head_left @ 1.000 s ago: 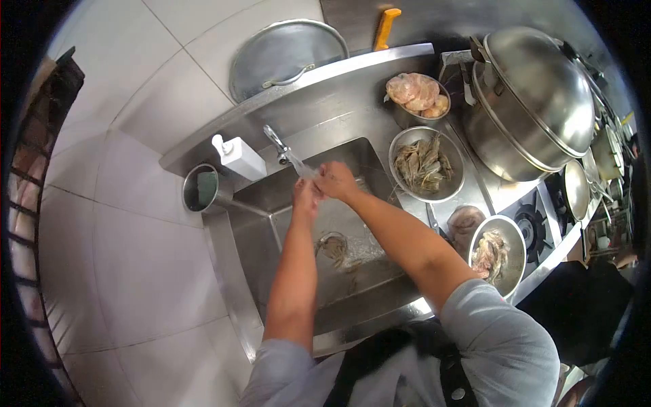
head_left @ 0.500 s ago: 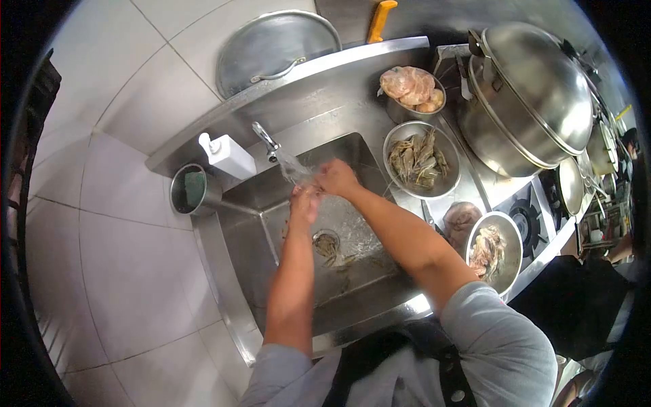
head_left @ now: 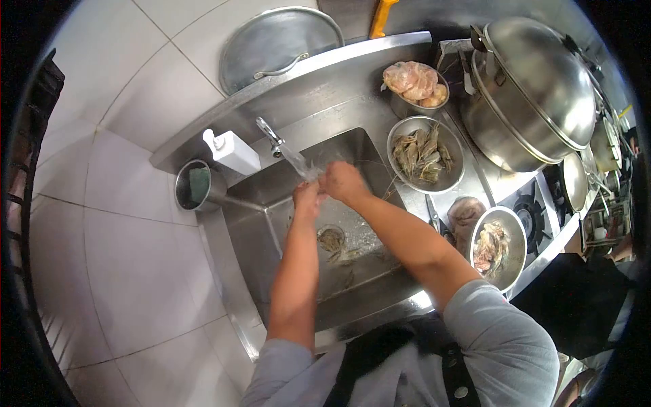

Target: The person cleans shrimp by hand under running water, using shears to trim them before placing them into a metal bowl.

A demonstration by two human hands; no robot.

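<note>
Water [head_left: 293, 160] runs from the faucet [head_left: 269, 135] onto the left hand [head_left: 307, 198] and right hand [head_left: 344, 182], close together above the sink [head_left: 249, 237]. Fingers are blurred; their opening and contents cannot be determined.

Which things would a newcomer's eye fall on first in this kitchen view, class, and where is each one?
Probably the large domed steel pot, gleaming at the upper right. Next, near the centre, the left hand and right hand close together in the water running from the tap over the sink. Then the grey-brown shrimp in a steel bowl right of the sink.
</note>
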